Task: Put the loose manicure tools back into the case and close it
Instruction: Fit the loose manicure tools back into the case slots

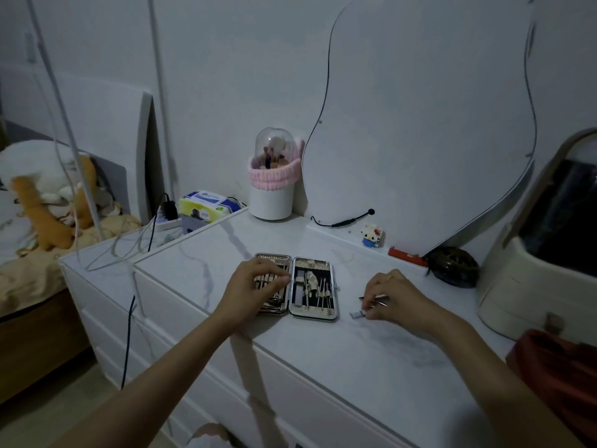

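Head view: the case [295,287] lies open at frame centre on the bench [323,350]. The left hand [255,282] rests on its left half, fingers loosely curved. Right of it, the right hand [392,297] pinches loose tools [371,299]; stowing and closing remain.

left hand [258,282]: fingers curled, palm down | right hand [392,295]: fingers pinching, arm outstretched

The left hand [258,282] hides much of the case's [312,287] left half; tools under the right hand [392,297] are too small to identify.
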